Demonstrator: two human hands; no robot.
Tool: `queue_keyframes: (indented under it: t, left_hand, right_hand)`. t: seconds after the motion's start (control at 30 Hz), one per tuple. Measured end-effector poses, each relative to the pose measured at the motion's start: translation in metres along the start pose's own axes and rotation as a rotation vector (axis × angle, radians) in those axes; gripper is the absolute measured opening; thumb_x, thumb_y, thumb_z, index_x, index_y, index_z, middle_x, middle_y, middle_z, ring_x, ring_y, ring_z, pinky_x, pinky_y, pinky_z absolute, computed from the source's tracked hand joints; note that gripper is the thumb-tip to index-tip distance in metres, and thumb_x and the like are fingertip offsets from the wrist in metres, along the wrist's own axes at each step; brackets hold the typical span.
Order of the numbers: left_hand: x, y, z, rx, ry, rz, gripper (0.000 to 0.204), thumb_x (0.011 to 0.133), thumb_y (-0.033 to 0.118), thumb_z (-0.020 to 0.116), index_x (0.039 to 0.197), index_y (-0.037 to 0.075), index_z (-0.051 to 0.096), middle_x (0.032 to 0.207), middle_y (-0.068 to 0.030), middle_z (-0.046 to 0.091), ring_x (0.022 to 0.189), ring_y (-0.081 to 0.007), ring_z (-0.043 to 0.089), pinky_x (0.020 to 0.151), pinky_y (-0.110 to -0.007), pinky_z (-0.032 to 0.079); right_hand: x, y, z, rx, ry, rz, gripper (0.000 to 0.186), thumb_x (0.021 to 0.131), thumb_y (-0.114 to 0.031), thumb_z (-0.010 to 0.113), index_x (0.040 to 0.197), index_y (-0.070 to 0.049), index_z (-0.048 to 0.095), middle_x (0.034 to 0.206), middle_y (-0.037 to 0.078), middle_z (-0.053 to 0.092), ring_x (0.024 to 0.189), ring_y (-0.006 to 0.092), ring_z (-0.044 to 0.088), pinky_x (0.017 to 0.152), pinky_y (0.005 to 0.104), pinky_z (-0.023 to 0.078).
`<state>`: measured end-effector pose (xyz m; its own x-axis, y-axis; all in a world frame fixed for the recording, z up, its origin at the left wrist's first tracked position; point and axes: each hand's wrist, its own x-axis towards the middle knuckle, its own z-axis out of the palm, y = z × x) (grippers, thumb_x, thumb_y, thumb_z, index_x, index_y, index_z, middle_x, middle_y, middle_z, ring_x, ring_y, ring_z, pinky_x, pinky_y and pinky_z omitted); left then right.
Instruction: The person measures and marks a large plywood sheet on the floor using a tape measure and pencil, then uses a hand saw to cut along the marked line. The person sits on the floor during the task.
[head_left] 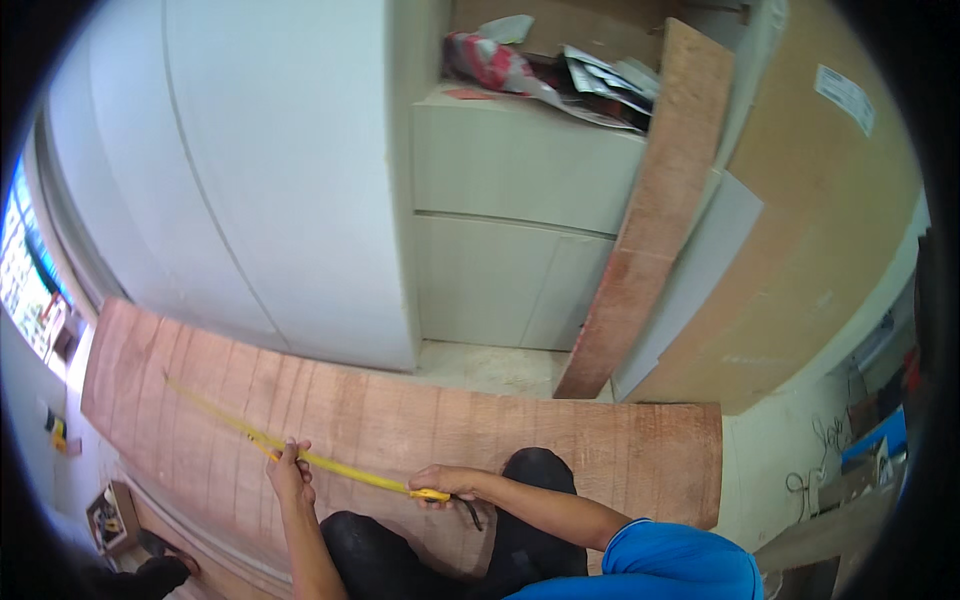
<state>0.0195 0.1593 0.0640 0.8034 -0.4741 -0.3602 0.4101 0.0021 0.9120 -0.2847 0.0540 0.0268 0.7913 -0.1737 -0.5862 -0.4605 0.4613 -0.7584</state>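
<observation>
A large reddish-brown plywood sheet (600,450) lies flat in front of me, my dark-trousered knees over its near side. My right hand (452,481) grips the yellow case of a tape measure (430,495), its black strap hanging down. From the case the yellow blade (355,473) runs out leftward across the sheet, its far end close to the left part of the board. Partway along, my left hand (291,474) is closed on the blade. Something small and orange-yellow shows beside those fingers; I cannot make out what it is.
A narrow plywood strip (650,230) leans on the pale cabinet (515,170), beside a big brown panel (810,200). Plastic and papers (600,85) fill the shelf. A small wooden box (112,515) and a person's foot (178,560) are at lower left. Cables (825,450) lie at right.
</observation>
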Motion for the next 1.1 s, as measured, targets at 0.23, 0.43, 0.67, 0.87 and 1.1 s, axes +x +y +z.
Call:
queue_keyframes:
  t: [0.23, 0.43, 0.67, 0.87, 1.1]
  left_hand:
    - [-0.034, -0.004, 0.028, 0.148, -0.06, 0.046, 0.048, 0.096, 0.021, 0.075, 0.13, 0.0, 0.049, 0.088, -0.014, 0.073, 0.043, -0.0088, 0.047, 0.035, -0.023, 0.03]
    - [-0.073, -0.026, 0.051, 0.518, -0.473, -0.053, 0.041, 0.097, 0.025, 0.074, 0.123, -0.002, 0.058, 0.09, -0.0134, 0.071, 0.044, -0.0095, 0.047, 0.038, -0.024, 0.033]
    - [-0.076, -0.048, 0.059, 1.037, -0.897, 0.228, 0.037, 0.094, 0.021, 0.075, 0.118, -0.004, 0.066, 0.087, -0.0089, 0.067, 0.067, -0.0152, 0.058, 0.061, -0.031, 0.047]
    - [-0.081, -0.041, 0.061, 1.134, -0.841, 0.204, 0.035, 0.092, 0.021, 0.076, 0.116, -0.003, 0.068, 0.091, -0.0155, 0.071, 0.085, -0.0249, 0.068, 0.077, -0.037, 0.053]
    - [-0.094, -0.034, 0.068, 1.018, -0.879, 0.087, 0.037, 0.093, 0.019, 0.075, 0.12, -0.005, 0.066, 0.089, -0.0105, 0.07, 0.068, -0.0149, 0.06, 0.062, -0.031, 0.049]
  right_hand:
    - [-0.047, 0.009, -0.013, 0.017, 0.113, 0.001, 0.035, 0.101, -0.042, 0.061, 0.106, -0.008, 0.069, 0.079, 0.001, 0.066, 0.061, 0.0077, 0.058, 0.043, 0.0221, 0.043]
    - [-0.05, 0.033, -0.041, -0.027, 0.248, -0.067, 0.033, 0.102, -0.039, 0.061, 0.106, -0.009, 0.07, 0.088, 0.003, 0.07, 0.064, 0.0111, 0.061, 0.05, 0.0271, 0.05]
    - [-0.11, 0.04, -0.107, -0.37, 0.854, -0.517, 0.046, 0.089, -0.026, 0.077, 0.126, -0.002, 0.065, 0.114, 0.013, 0.069, 0.102, 0.0251, 0.067, 0.091, 0.0372, 0.053]
    - [-0.159, 0.179, -0.173, -0.599, 1.537, -0.344, 0.061, 0.094, -0.03, 0.072, 0.145, -0.004, 0.052, 0.132, 0.022, 0.059, 0.123, 0.0382, 0.057, 0.105, 0.0464, 0.044]
    - [-0.162, 0.225, -0.166, -0.578, 1.688, -0.266, 0.082, 0.091, -0.043, 0.073, 0.156, -0.005, 0.038, 0.155, 0.022, 0.041, 0.145, 0.0416, 0.036, 0.118, 0.0576, 0.025]
